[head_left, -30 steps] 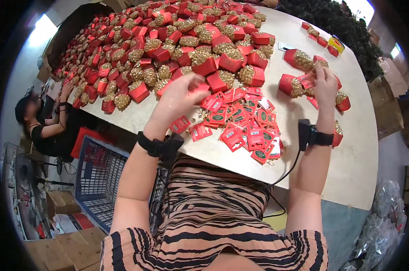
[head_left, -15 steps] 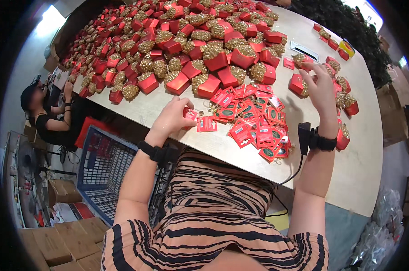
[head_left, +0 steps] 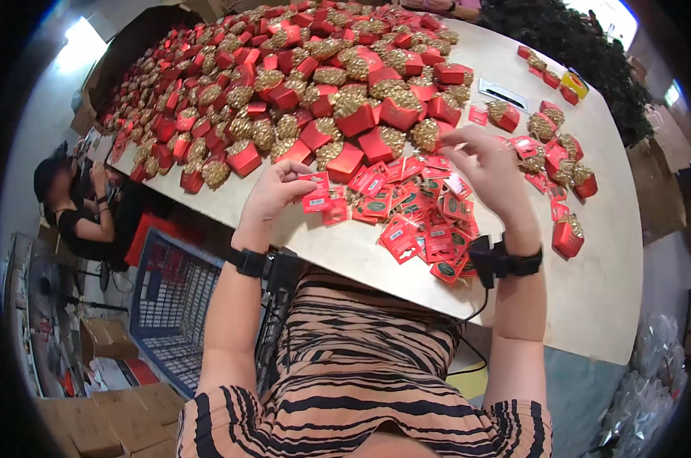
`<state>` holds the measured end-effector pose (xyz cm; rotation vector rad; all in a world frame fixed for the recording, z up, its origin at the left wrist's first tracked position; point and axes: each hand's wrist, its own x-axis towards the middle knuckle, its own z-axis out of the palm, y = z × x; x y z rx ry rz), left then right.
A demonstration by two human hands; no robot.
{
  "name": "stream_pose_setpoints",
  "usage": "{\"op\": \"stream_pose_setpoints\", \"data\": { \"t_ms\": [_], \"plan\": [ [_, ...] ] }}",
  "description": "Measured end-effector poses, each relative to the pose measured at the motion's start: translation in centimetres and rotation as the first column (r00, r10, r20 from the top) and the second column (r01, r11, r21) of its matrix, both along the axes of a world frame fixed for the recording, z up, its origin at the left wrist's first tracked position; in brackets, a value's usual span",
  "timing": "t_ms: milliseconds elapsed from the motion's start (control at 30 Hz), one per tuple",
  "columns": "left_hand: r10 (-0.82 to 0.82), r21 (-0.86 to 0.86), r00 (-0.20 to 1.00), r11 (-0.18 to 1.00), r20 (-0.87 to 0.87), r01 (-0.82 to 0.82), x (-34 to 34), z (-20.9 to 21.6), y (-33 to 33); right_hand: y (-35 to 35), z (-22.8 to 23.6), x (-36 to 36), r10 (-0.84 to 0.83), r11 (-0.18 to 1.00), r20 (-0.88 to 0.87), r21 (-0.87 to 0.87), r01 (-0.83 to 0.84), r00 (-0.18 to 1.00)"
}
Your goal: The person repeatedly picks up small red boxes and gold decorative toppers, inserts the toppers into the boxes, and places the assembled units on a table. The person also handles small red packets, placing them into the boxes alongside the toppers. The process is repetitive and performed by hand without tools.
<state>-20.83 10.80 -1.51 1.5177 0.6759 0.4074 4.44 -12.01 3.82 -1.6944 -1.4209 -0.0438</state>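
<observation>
My left hand (head_left: 275, 192) holds a small red tag (head_left: 315, 182) by its fingertips just above the pale table (head_left: 605, 267). More red tags (head_left: 418, 217) lie in a loose pile between my two hands. My right hand (head_left: 489, 169) is raised over that pile with fingers curled; a thin thread or nothing seems to be pinched, I cannot tell which. Behind the pile sit several small red boxes with gold mesh tops (head_left: 345, 114). A few more such boxes (head_left: 568, 237) lie to the right of my right hand.
A person in black (head_left: 78, 206) sits at the left below the table edge. A blue wire basket (head_left: 170, 305) stands beside my left arm. Cardboard boxes (head_left: 116, 420) lie on the floor at lower left. A white flat item (head_left: 502, 93) lies on the table.
My left hand drew back from the boxes, took a red tag and lifted it. My right hand left the boxes at the right and rose over the tag pile.
</observation>
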Motion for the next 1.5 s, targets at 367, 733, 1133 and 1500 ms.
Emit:
{"op": "stream_pose_setpoints", "data": {
  "t_ms": [367, 733, 1133, 1500],
  "plan": [
    [-0.277, -0.167, 0.904, 0.924, 0.325, 0.343, 9.1, 3.4, -6.5, 2.6, -3.5, -1.5, 0.315, 0.895, -0.563, -0.093, -0.437, 0.764],
    [-0.255, -0.095, 0.896, 0.947, 0.363, 0.308, 10.7, 3.7, -7.5, 1.7, -1.9, -0.4, 0.191, 0.938, -0.816, -0.013, -0.347, 0.545],
    [-0.234, -0.124, 0.906, 0.948, 0.352, 0.293, 11.4, 3.3, -7.0, 1.7, -2.4, 1.1, 0.301, 0.926, -0.889, 0.187, -0.328, 0.344],
    [-0.349, -0.219, 0.879, 0.876, 0.324, 0.429, 11.8, 3.3, -7.1, 2.2, -2.6, 0.8, 0.266, 0.962, -0.811, 0.259, -0.089, 0.520]
  ]
}}
